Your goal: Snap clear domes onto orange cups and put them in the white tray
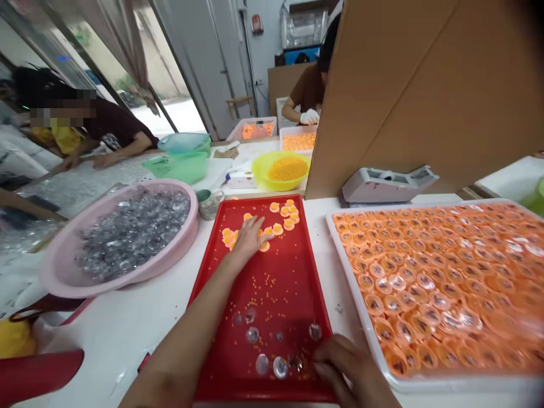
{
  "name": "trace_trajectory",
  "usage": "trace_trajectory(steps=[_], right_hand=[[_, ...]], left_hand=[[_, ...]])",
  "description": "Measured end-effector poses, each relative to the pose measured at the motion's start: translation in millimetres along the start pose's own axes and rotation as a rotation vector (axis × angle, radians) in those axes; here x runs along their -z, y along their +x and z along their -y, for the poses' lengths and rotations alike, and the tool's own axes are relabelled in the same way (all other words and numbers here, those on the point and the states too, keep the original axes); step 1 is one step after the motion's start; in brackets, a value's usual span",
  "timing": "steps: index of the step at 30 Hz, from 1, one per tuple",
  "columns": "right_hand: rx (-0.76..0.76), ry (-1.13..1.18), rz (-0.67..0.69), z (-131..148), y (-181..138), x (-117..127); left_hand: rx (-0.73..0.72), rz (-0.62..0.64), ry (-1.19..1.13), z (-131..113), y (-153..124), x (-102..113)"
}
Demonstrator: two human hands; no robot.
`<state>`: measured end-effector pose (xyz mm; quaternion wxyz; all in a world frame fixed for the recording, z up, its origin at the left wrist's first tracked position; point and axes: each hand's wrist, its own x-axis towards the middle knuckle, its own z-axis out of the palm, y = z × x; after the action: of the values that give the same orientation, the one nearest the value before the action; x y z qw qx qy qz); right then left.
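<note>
Over the far part of a red tray (272, 294), my left hand (250, 238) lies with its fingers apart, touching or just above small round orange pieces (277, 229) with yellow centres. More of these orange pieces (229, 237) cluster left of the hand and at the tray's far right corner. My right hand (351, 365) is at the tray's near right edge, its fingers curled together; whatever is between them is hidden. Beside it, several clear round caps (280, 367) lie on the tray. Tiny yellow grains (266, 283) are scattered across the middle.
A white tray (355, 300) packed with orange cups stands at right. At left is a pink basin (182, 232) of clear plastic pieces. Behind are a mug (207, 205), a yellow bowl (263, 170) of grains and a cardboard panel (403, 102). Two people work farther off.
</note>
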<state>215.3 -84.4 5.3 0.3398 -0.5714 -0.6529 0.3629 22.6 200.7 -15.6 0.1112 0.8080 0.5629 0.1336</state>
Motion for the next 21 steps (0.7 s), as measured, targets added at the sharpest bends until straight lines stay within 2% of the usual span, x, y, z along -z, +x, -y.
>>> trace_trajectory(steps=[4,7,10,14,17,21], right_hand=[[-0.076,-0.170,0.135,7,28,-16],[-0.098,-0.211,0.225,5,38,-26],[-0.051,-0.254,0.287,7,45,-45],[-0.007,-0.539,0.294,15,52,-68],[0.089,-0.680,0.333,18,56,-71],[0.162,-0.693,0.359,14,58,-65]], left_hand=[[-0.104,0.154,0.041,7,-1,-29],[-0.130,0.192,0.081,11,-11,-40],[-0.130,0.177,0.132,10,-20,-42],[-0.140,0.150,0.160,6,-27,-37],[-0.145,0.133,0.131,4,-32,-32],[-0.132,0.114,0.056,6,-27,-30]])
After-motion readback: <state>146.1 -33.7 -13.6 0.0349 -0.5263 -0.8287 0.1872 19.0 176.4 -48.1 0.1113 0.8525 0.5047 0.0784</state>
